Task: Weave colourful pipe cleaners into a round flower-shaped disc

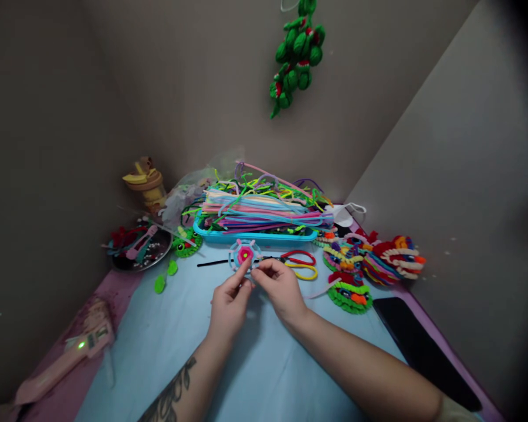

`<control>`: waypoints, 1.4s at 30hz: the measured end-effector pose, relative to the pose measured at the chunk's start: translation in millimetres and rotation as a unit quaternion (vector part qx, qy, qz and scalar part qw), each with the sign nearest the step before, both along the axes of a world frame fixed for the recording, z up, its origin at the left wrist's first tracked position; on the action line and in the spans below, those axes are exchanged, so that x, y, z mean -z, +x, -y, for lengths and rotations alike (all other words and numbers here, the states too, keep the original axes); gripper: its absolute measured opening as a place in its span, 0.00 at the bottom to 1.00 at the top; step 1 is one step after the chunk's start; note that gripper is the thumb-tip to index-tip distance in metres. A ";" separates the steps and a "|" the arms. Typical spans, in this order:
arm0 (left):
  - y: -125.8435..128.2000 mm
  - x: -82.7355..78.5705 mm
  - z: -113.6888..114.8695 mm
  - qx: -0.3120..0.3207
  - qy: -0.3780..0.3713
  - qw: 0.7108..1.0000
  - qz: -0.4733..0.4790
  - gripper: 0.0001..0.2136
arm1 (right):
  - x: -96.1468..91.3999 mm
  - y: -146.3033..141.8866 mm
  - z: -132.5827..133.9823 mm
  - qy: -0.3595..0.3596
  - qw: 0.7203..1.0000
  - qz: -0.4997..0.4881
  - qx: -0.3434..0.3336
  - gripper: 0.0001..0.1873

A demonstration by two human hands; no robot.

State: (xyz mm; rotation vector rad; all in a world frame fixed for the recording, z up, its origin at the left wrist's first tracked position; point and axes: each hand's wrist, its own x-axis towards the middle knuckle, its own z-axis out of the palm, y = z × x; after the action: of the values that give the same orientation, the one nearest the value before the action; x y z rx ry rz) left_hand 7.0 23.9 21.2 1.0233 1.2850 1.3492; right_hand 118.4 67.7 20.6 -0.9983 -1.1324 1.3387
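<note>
Between my hands is a small round pipe-cleaner piece (245, 253), with a pink centre, a yellow dot and a light blue outer ring. My left hand (229, 302) grips its lower edge, the index finger stretched up across its face. Thumb and fingers of my right hand (281, 287) pinch its lower right edge. A pale pink strip (324, 289) runs out to the right behind my right hand. Just beyond lie scissors (300, 258) with red and yellow handles, their blades partly hidden. A black pipe cleaner (213, 264) lies to the left of the piece.
A blue tray (255, 236) heaped with colourful pipe cleaners stands at the back. Finished fuzzy pieces (349, 293) and a black phone (422, 346) lie right. Left are a pink glue gun (70, 357), a metal bowl (158, 258) and a cup (147, 184). Green ornaments (297, 55) hang above.
</note>
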 end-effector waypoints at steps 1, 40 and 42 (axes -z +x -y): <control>-0.3 0.0 0.0 0.001 0.000 1.000 0.005 0.24 | -0.1 1.0 -0.1 0.006 1.000 0.014 0.004 0.08; 8.2 -10.6 -2.3 -0.037 0.008 0.998 0.057 0.35 | 2.3 11.7 6.8 0.360 0.896 0.258 0.013 0.10; 8.3 -11.6 -1.9 -0.038 0.014 0.997 0.060 0.35 | 0.4 11.3 7.4 0.363 0.896 0.256 0.019 0.09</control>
State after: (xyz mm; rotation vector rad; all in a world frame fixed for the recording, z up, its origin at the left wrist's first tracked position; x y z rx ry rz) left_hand 15.3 25.8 32.8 0.9070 1.2285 1.4683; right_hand 129.7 60.3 20.3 -0.8030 -1.8188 0.5117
